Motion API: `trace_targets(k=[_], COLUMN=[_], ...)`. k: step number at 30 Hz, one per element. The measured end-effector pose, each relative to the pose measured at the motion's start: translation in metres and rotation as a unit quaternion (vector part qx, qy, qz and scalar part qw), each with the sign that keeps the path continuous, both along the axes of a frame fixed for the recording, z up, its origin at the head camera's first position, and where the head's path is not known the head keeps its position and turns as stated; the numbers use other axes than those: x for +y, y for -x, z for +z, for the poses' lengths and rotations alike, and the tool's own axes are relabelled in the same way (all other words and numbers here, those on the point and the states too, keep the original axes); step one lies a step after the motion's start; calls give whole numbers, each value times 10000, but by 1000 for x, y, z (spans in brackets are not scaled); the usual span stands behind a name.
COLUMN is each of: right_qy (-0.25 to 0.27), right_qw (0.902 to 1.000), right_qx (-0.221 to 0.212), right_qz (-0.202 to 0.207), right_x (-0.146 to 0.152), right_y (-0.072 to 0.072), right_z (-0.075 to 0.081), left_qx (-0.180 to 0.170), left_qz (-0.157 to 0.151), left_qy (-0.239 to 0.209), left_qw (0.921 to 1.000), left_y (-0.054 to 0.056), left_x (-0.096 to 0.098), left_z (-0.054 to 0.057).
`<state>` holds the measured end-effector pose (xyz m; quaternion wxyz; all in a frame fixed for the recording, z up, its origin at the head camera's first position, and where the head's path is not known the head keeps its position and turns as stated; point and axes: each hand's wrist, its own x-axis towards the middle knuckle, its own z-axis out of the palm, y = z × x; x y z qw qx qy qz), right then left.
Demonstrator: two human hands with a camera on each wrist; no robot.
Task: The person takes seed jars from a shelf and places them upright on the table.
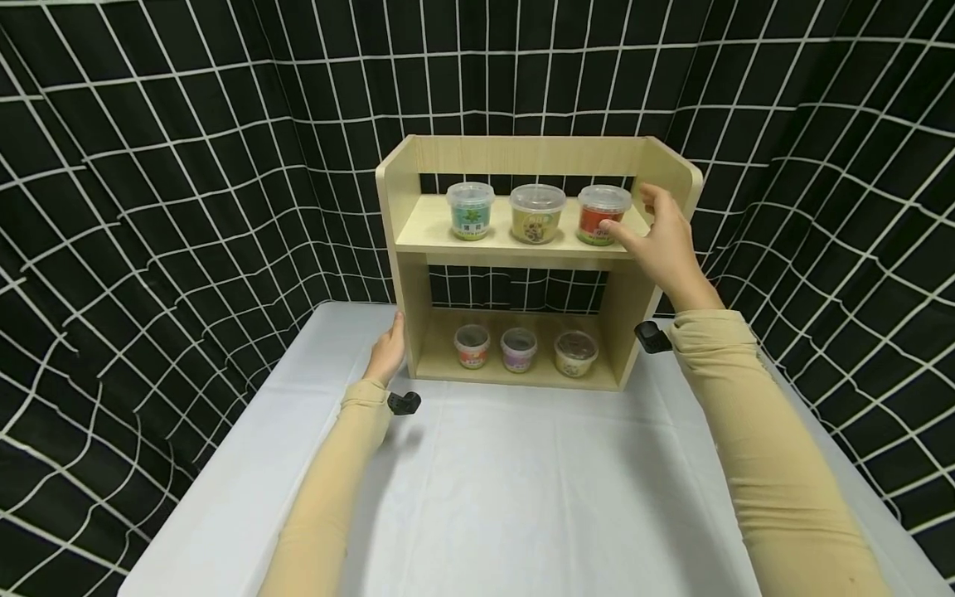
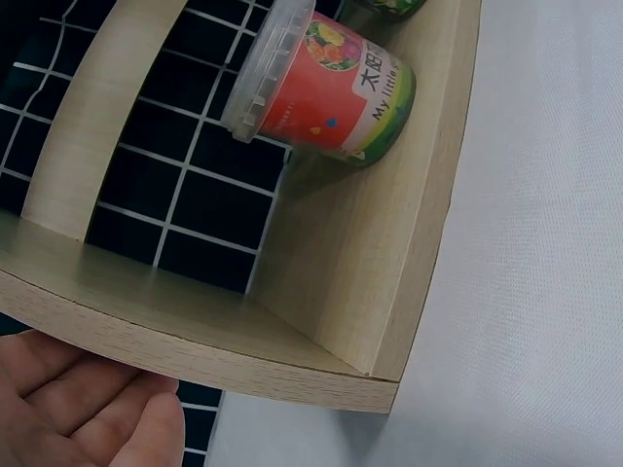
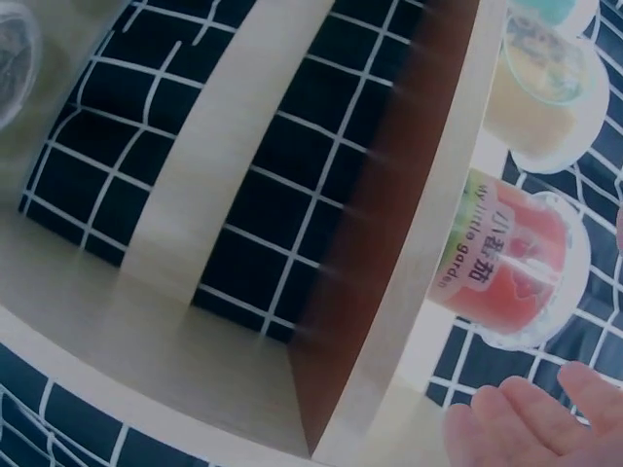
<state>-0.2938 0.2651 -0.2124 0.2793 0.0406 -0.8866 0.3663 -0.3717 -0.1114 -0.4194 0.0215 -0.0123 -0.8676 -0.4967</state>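
A small wooden two-tier shelf (image 1: 522, 259) stands on the table. On its upper board are three lidded plastic cups: a green-labelled cup (image 1: 471, 217), a yellow-labelled cup (image 1: 535, 217) and a red-labelled cup (image 1: 599, 217). My right hand (image 1: 664, 240) is just right of the red cup, thumb and fingers spread; in the right wrist view its fingers (image 3: 516, 413) are apart from that cup (image 3: 511, 258). At the shelf's left side panel, my left hand (image 1: 388, 352) rests against the outer face; in the left wrist view the fingers (image 2: 88, 389) are loosely bent beside the wood.
Three smaller lidded cups stand on the bottom board: a red-and-white one (image 1: 472, 352), a purple one (image 1: 518, 355) and a cream one (image 1: 575, 356). White cloth (image 1: 507, 473) covers the table. Black curtains with a white grid (image 1: 172, 166) hang around three sides.
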Motion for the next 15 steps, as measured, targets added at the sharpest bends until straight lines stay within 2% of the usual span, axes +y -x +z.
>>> trace_targets(k=[8, 15], right_qy=[80, 216], right_qw=[9998, 9992], right_qx=[-152, -336], right_qz=[69, 70], right_x=[-2, -1], right_y=[9, 19], right_z=[-1, -4], left_qx=[61, 176], left_qz=[-17, 14], left_qy=[31, 57], left_qw=[10000, 9998], left_y=[-1, -5], left_x=[3, 3], left_z=[2, 2])
